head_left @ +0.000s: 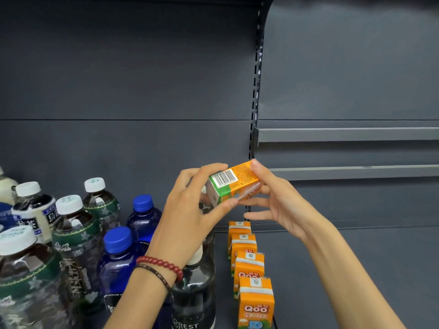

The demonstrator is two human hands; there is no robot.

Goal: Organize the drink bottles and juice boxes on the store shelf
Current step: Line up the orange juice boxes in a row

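Note:
An orange and green juice box lies on its side in the air above the shelf, barcode up. My left hand pinches its near end between thumb and fingers. My right hand grips its far end. Below them, several orange juice boxes stand in a single row running front to back on the dark shelf. Left of the row stand bottles: two blue ones, dark tea bottles with white caps, and a dark bottle partly hidden by my left wrist.
A white-labelled bottle stands at the far left. The slotted upright splits the grey back panel. Two grey rails run along the back at the right. Bare shelf lies right of the juice row.

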